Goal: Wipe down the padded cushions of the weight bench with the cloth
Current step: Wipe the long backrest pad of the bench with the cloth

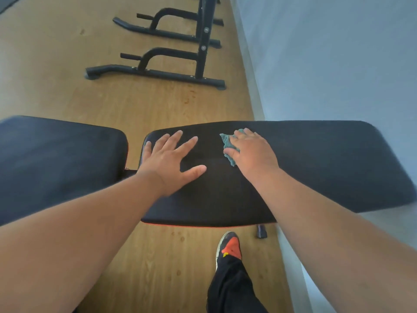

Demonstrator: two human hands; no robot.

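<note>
Head view: at frame centre the right hand (255, 152) presses a crumpled teal microfibre cloth (228, 146) onto the long black padded cushion (316, 163), fingers bent over it. Left hand (168, 162) lies flat, fingers spread, released, near the cushion's left end, beside the black seat cushion (58, 154).

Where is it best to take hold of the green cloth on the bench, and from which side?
Take the cloth at its bunched edge that sticks out left of the right hand, coming from above. It lies flat on the long cushion, so only that raised fold offers a pinch.
</note>
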